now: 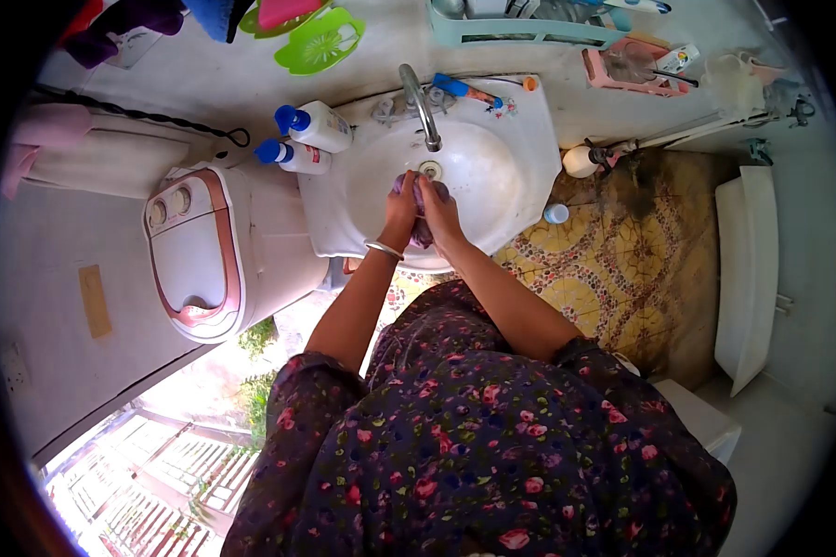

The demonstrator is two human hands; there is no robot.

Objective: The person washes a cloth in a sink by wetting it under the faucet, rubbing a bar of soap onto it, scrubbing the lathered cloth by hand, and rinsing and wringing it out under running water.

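Over the white sink, both hands are closed around a bunched purple cloth. My left hand wraps it from the left, with a bangle on that wrist. From the right, my right hand grips the same cloth, its fingers close to the left ones. Part of the cloth bulges above the hands and a fold hangs below them. The metal faucet curves over the basin just beyond the hands. I cannot tell whether water runs from it.
Two blue-topped pump bottles stand at the sink's left, and a blue toothpaste tube lies on its back rim. A small washing machine is at the left. On the tiled floor to the right is a blue-lidded container.
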